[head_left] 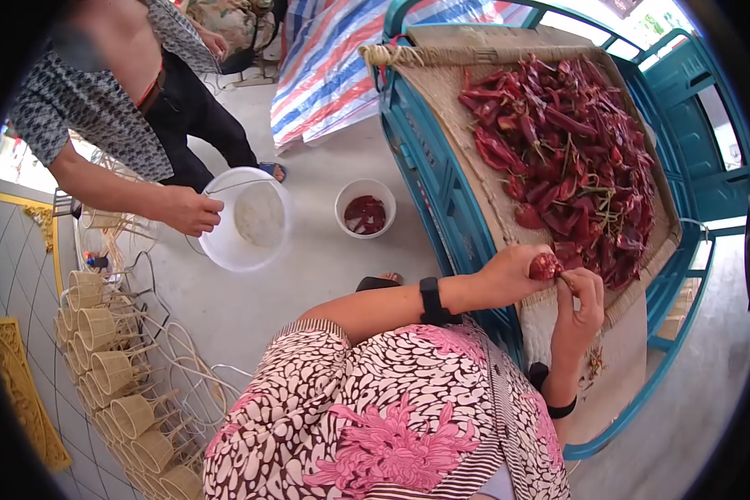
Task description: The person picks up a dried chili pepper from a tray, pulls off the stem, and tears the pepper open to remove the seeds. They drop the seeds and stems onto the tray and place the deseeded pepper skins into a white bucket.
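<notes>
My left hand is closed around a red dried chili, whose rounded end shows between the fingers. Beside it, my right hand pinches at the stem end of the same chili, fingers pressed together. Both hands are over the near edge of a woven tray. A large heap of dried red chilies with some green stems lies on this tray. Small stem scraps lie on the board by my right wrist.
The tray rests on a teal metal cart. A white bucket with chili pieces stands on the floor. Another person's hand holds a larger white bucket. Woven baskets line the left; striped sheeting lies behind.
</notes>
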The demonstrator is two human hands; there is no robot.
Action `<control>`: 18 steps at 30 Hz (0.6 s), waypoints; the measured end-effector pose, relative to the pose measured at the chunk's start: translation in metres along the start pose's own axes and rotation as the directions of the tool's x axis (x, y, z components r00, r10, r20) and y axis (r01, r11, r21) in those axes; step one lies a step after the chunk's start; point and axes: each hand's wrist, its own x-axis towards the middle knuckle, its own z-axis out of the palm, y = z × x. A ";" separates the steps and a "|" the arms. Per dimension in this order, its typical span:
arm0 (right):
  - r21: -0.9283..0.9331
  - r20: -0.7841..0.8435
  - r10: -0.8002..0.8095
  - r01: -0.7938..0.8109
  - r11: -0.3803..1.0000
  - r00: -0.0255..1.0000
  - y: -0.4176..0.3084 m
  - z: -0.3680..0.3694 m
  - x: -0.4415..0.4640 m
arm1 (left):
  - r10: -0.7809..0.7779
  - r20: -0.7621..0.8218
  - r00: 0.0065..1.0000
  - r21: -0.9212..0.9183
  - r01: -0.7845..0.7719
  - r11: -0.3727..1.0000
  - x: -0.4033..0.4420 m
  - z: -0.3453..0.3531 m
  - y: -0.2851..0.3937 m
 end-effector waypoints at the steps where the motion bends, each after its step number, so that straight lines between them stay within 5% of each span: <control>1: -0.057 -0.019 -0.058 0.057 0.997 0.998 0.001 0.000 0.000 | -0.016 -0.001 1.000 -0.014 0.016 1.000 0.000 0.003 0.002; 3: -0.148 -0.030 -0.189 0.183 0.972 0.982 0.002 0.004 0.001 | -0.060 -0.030 0.998 -0.029 0.059 0.998 -0.004 0.004 0.005; 6: -0.289 -0.001 -0.306 0.293 0.911 0.952 0.002 0.007 0.003 | -0.210 0.022 0.978 -0.361 0.203 0.910 -0.007 0.012 0.000; 12: -0.276 -0.040 -0.255 0.235 0.932 0.966 0.010 0.018 -0.002 | -0.368 0.118 0.922 -0.580 0.365 0.728 -0.005 0.014 -0.010; 15: 0.176 0.003 0.236 -0.232 0.957 0.972 -0.002 0.008 -0.002 | -0.367 0.329 0.870 -0.489 0.489 0.722 -0.001 -0.008 0.004; 18: 0.533 0.222 0.365 -0.426 0.731 0.904 0.019 -0.003 -0.004 | -0.296 0.404 0.865 -0.526 0.485 0.698 -0.001 -0.014 0.009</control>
